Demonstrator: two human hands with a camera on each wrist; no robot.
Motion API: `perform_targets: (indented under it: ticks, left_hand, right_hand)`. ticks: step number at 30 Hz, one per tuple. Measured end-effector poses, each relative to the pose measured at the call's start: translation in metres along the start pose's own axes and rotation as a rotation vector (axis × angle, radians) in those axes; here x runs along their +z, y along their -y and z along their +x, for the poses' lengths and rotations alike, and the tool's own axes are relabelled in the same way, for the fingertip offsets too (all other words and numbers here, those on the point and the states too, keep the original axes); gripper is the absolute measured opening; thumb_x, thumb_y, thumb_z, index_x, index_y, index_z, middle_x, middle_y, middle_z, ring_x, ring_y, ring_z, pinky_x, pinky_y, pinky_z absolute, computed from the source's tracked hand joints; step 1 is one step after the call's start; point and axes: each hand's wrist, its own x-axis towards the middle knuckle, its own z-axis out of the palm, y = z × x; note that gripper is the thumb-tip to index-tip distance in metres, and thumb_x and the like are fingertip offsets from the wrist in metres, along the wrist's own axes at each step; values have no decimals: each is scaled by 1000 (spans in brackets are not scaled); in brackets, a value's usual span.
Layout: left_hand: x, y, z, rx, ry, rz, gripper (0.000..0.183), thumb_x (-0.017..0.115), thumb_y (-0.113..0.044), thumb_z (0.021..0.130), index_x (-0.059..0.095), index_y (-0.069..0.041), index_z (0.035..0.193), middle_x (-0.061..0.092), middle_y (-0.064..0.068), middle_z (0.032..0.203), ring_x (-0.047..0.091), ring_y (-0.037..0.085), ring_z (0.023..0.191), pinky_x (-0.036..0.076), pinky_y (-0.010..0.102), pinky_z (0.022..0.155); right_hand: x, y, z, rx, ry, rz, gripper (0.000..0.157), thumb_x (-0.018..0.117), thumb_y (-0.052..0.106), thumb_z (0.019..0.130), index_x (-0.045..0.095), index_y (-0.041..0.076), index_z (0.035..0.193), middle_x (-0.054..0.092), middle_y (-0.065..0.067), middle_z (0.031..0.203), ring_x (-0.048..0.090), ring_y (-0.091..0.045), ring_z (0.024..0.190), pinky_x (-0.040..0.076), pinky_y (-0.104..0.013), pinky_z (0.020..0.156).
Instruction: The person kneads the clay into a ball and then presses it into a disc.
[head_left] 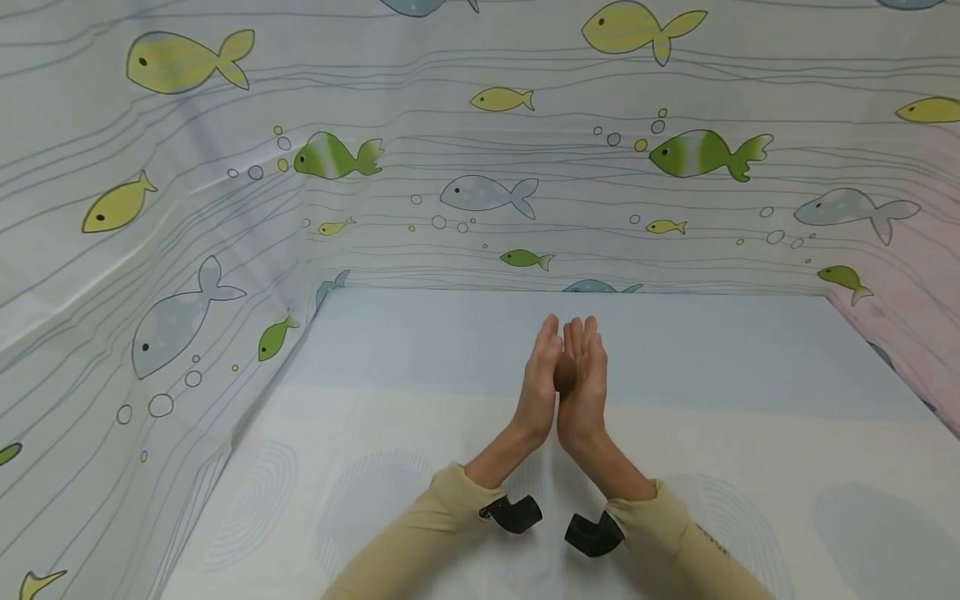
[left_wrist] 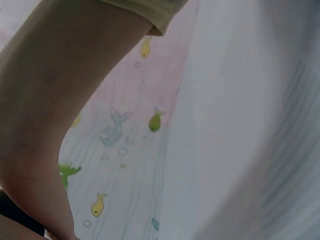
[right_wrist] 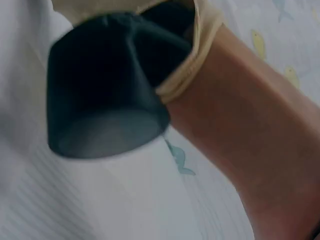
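Both hands are raised upright over the table in the head view, palms facing each other and wrists close together. A small brown ball (head_left: pixel 565 374) is pressed between the palms. My left hand (head_left: pixel 537 392) lies along the ball's left side with its fingers straight and pointing away. On the other side, my right hand (head_left: pixel 587 396) touches the ball with fingers likewise extended. In the left wrist view only a bare forearm (left_wrist: pixel 40 125) and a sleeve edge show. The right wrist view has another forearm (right_wrist: pixel 250 115); the ball is out of sight in both wrist views.
A white and pale blue table (head_left: pixel 420 350) lies under the hands. Fish-patterned cloth (head_left: pixel 420 100) rises behind it and along the left, with a pink part at the right. Black wrist devices (head_left: pixel 517 514) stick out from both beige sleeves (head_left: pixel 420 521).
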Motion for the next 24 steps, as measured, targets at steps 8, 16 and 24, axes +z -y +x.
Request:
perform_targets:
  ticks: [8, 16, 24]
  left_hand:
    - [-1, -3, -7, 20, 62, 27, 75, 23, -48, 101, 7, -3, 158, 11, 6, 165, 8, 16, 152, 11, 45, 122]
    - [-1, -10, -14, 29, 110, 28, 78, 23, -51, 100, 3, -5, 159, 7, 5, 166, 4, 18, 152, 10, 48, 122]
    - [1, -23, -22, 33, 138, 52, 81, 23, -56, 99, 3, -6, 159, 5, 1, 166, 1, 13, 152, 8, 50, 122]
  right_hand:
    - [-8, -5, 16, 5, -32, 24, 72, 27, 50, 101, -4, 23, 161, 2, -1, 167, 5, -14, 153, 3, -43, 123]
    - [-15, -2, 29, 17, -66, 41, 71, 28, 49, 102, -4, 24, 160, 2, 1, 167, 6, -12, 153, 2, -40, 123]
    - [-19, 2, 39, -7, -74, 81, 71, 25, 49, 103, -7, 21, 160, 0, -2, 167, 5, -14, 153, -1, -34, 123]
